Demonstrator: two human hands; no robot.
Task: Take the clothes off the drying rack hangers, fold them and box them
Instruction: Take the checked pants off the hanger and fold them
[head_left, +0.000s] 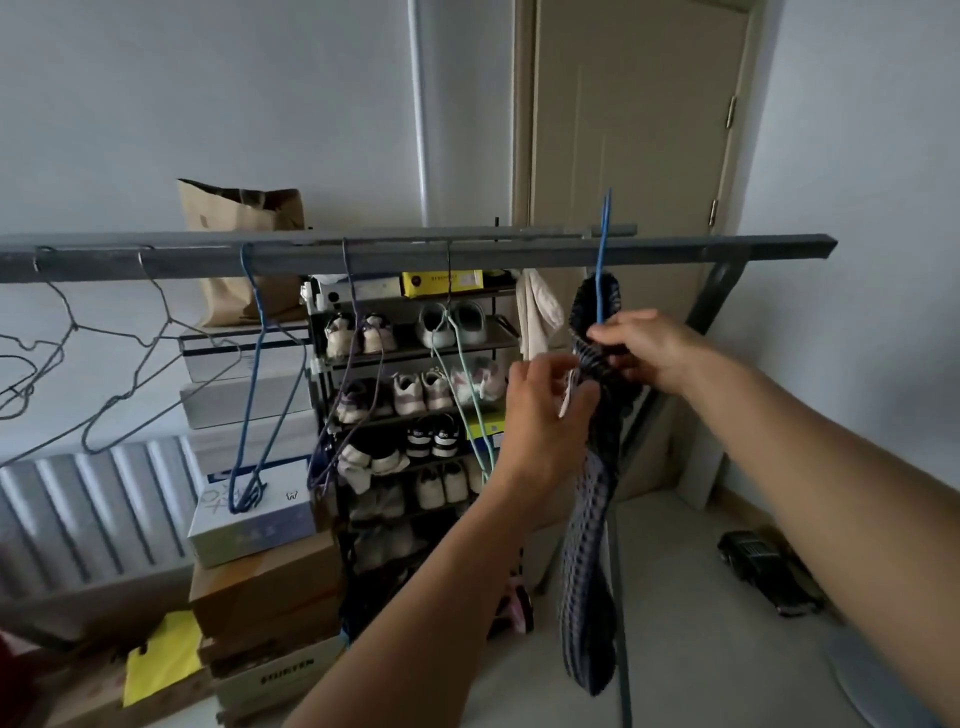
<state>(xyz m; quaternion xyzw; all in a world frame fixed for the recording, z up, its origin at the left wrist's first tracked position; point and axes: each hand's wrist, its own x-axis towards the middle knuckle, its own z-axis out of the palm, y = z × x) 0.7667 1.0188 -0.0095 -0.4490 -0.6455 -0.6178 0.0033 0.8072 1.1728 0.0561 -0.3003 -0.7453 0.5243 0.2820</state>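
Hands: my left hand (545, 400) pinches a small pale tag or edge at the near left side of the dark blue-and-grey checked knitted garment (589, 519); my right hand (644, 348) is clamped on the bunched neck of that garment where the bright blue wire hanger (602, 260) passes through it.
Garment position: it hangs long and limp from the hanger at the right end of the grey metal drying-rack bar (415, 254), its hem well below my forearms.
Hanger state: the hook appears to stand above the bar, so I judge it is lifted or nearly free.
Step in hand: getting this garment off its hanger.
How to do it well: I should hold the hanger steady with the right, ease the neck over one hanger shoulder with the left, then the other, without stretching the knit.
Risk: loose knit may snag on the wire.
Other hangers: bare grey wire hangers (130, 353) at the left, and a bare dark blue hanger (260, 384) beside them.
Readable writing: the brown cardboard box (275, 675) on the floor shows dark letters, too blurred to read surely.
Yellow box on the shoe shelf (441, 283): print illegible.
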